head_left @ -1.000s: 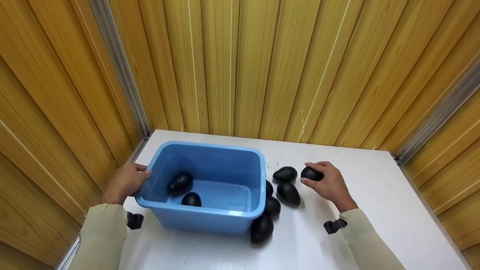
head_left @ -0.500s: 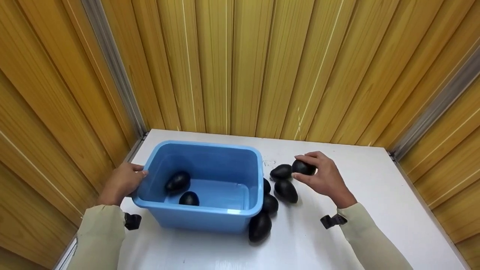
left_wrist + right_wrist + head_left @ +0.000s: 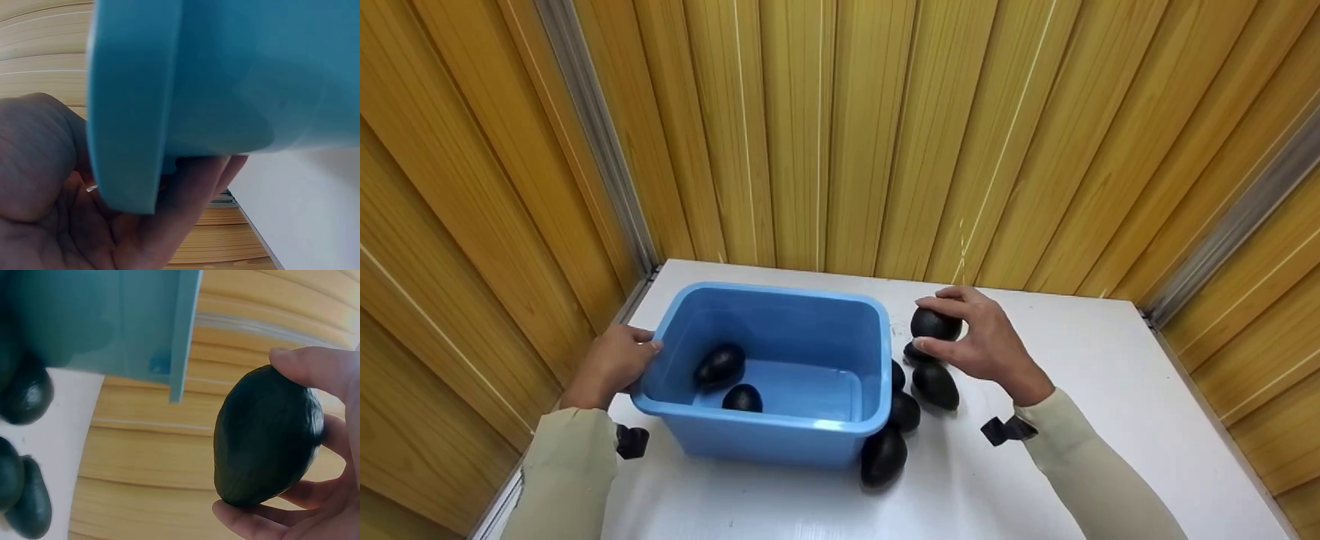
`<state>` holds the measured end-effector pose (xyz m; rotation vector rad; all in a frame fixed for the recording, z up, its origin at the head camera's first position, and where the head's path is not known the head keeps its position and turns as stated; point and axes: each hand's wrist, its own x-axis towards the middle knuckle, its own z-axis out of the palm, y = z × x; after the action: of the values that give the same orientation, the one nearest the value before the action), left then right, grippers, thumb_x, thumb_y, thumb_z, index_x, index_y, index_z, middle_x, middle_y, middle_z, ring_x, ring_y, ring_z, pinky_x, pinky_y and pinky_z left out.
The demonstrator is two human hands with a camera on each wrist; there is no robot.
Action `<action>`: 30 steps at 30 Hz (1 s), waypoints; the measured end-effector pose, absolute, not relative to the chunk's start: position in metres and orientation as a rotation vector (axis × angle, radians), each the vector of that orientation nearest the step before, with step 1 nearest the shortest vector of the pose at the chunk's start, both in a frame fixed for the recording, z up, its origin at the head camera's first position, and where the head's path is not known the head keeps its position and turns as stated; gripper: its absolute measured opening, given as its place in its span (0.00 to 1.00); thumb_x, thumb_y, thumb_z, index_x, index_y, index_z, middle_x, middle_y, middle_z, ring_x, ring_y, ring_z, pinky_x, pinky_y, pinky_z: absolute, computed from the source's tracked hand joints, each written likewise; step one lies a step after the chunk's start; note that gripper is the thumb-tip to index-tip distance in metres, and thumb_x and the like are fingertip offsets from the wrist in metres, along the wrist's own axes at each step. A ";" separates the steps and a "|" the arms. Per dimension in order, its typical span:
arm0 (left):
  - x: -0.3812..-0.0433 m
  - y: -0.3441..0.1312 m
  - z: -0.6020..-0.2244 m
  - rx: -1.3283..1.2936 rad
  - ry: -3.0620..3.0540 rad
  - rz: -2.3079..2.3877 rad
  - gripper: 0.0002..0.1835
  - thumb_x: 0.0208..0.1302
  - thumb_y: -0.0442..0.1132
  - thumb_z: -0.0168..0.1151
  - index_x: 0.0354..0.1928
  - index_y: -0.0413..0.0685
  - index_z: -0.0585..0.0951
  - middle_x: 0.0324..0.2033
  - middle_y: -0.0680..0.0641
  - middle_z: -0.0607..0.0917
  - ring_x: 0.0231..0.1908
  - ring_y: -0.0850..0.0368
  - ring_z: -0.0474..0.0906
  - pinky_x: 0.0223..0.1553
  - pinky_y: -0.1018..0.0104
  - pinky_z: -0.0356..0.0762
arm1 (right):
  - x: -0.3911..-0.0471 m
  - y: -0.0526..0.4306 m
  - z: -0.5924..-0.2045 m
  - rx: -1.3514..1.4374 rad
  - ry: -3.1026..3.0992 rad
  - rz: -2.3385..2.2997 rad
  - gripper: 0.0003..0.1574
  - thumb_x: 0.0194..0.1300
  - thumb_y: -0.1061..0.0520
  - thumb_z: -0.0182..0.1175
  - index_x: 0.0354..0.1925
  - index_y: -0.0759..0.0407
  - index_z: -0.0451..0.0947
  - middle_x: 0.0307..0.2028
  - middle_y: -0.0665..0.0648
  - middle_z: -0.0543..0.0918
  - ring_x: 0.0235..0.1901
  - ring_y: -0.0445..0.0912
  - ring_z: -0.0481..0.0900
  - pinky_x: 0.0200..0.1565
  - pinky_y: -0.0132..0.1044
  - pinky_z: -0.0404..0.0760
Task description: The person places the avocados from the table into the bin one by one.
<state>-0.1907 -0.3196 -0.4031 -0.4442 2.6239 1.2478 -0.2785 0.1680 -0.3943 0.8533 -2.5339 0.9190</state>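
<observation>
A dark avocado [image 3: 264, 439] is pinched between the thumb and fingers of my right hand [image 3: 988, 337], held up above the other avocados right of the blue bin [image 3: 765, 427]. My left hand [image 3: 615, 361] grips the bin's left rim; in the left wrist view its fingers curl under the rim [image 3: 132, 112]. Inside the bin lie two avocados, one farther back [image 3: 721, 366] and one nearer the front wall [image 3: 742, 398]. Outside, several more avocados [image 3: 936, 386] cluster along the bin's right side, and one of them is partly hidden behind my right hand.
Everything stands on a white table [image 3: 1072, 390]. Yellow wood-look panels [image 3: 825, 135] wall it in at the back and both sides, with metal strips [image 3: 600, 135] at the corners.
My right hand has moved left and upward with its avocado, from beside the cluster to over it. The left hand keeps its grip and the bin stays put.
</observation>
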 end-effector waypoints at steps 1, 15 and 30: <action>-0.191 -0.319 -0.403 -0.441 2.625 1.250 0.29 0.81 0.41 0.48 0.72 0.23 0.65 0.68 0.20 0.72 0.59 0.24 0.81 0.52 0.35 0.84 | -0.278 0.166 -0.392 0.862 -2.537 0.919 0.31 0.53 0.49 0.80 0.57 0.45 0.88 0.56 0.61 0.84 0.52 0.56 0.84 0.51 0.51 0.83; -0.190 -0.319 -0.403 -0.450 2.613 1.262 0.31 0.82 0.43 0.49 0.73 0.24 0.64 0.69 0.21 0.71 0.60 0.23 0.80 0.54 0.34 0.83 | -0.276 0.138 -0.367 0.963 -2.550 0.890 0.30 0.54 0.46 0.78 0.57 0.42 0.87 0.57 0.59 0.84 0.53 0.57 0.85 0.50 0.50 0.83; -0.191 -0.319 -0.401 -0.436 2.620 1.264 0.30 0.82 0.41 0.49 0.73 0.23 0.65 0.68 0.20 0.72 0.60 0.23 0.80 0.53 0.34 0.84 | -0.274 0.111 -0.349 1.061 -2.548 0.871 0.32 0.55 0.45 0.78 0.59 0.43 0.87 0.57 0.58 0.84 0.55 0.55 0.84 0.51 0.48 0.83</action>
<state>-0.1909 -0.3188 -0.4010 -0.4363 2.6204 1.2642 -0.2743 0.1111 -0.3491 1.0609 -2.5480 0.8710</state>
